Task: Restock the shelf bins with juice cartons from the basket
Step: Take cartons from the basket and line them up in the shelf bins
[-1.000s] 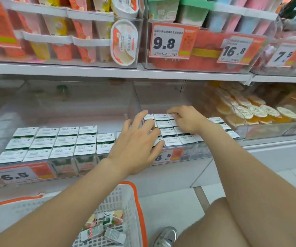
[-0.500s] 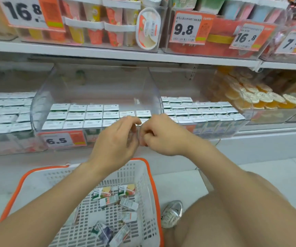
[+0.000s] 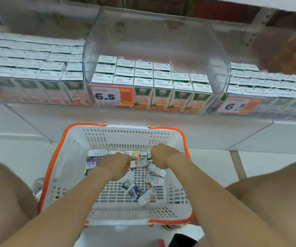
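Juice cartons lie loose in the basket, roughly a dozen left to shelve. The middle bin holds rows with room behind. Left hand and right hand reach among them, fingers curled; whether either grips a carton, I cannot tell.

I see bright, even, soft light, with almost no shadows. The whole picture is a little blurred, most at the top right corner. The shelf edge bends from wide-angle distortion. The clear bin shows pale glare.
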A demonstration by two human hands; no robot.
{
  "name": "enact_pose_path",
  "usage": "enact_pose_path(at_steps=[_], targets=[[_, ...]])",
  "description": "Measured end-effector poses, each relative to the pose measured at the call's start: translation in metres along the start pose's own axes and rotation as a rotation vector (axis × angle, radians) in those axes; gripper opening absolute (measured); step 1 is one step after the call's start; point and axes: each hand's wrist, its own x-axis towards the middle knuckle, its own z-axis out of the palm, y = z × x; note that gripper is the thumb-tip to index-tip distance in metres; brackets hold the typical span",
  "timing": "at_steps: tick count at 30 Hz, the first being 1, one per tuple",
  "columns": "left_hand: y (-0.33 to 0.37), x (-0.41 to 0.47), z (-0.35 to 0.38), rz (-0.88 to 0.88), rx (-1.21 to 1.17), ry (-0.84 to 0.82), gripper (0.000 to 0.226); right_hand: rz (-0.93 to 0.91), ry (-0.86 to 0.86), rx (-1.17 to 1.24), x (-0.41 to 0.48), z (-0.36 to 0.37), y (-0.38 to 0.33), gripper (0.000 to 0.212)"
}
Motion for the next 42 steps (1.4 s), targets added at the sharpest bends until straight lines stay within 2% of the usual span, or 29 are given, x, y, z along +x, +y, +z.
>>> enact_pose_path(at_steps=[2,6,10,14,18,25,28,30,32,33,35,37,39,42], targets=[[-0.005,0.010,0.019,-0.029,-0.017,-0.018,0.023,0.085,0.023,0.034,0.014,0.022,0.010,0.011],[-0.007,0.033,0.047,-0.043,-0.027,0.009,0.036,0.258,0.050,0.105,0.039,0.059,0.022,0.022],[-0.008,0.056,0.063,-0.016,0.031,0.074,0.055,0.203,0.021,0.183,0.065,0.085,0.024,0.044],[-0.004,0.078,0.073,0.014,0.087,0.117,0.064,0.173,0.067,0.243,0.085,0.101,0.029,0.064],[-0.002,0.097,0.085,-0.011,0.105,0.085,0.069,0.190,0.131,0.147,0.100,0.112,0.032,0.077],[0.006,0.108,0.099,-0.069,0.155,0.060,0.065,0.231,0.129,0.037,0.113,0.124,0.035,0.051],[-0.001,0.106,0.097,-0.097,-0.002,0.073,0.056,0.228,0.135,-0.058,0.113,0.123,0.026,0.059],[-0.014,0.100,0.091,-0.117,-0.209,0.066,0.049,0.238,0.170,-0.028,0.110,0.123,0.023,0.057],[-0.028,0.090,0.084,-0.184,-0.501,0.029,0.038,0.269,0.300,0.145,0.104,0.120,0.020,0.046],[-0.036,0.085,0.080,-0.223,-0.621,0.025,0.035,0.299,0.367,0.333,0.099,0.117,0.018,0.040],[-0.049,0.071,0.070,-0.289,-0.808,0.040,0.029,0.341,0.384,0.877,0.091,0.108,0.012,0.028],[-0.055,0.058,0.053,-0.320,-0.990,0.043,0.023,0.345,0.322,1.299,0.089,0.097,0.007,0.035],[-0.057,0.043,0.033,-0.292,-1.024,0.043,0.013,0.330,0.212,1.444,0.083,0.081,0.002,0.045],[-0.055,0.021,0.005,-0.217,-0.948,0.046,0.014,0.249,0.135,1.474,0.067,0.063,-0.006,0.048]])
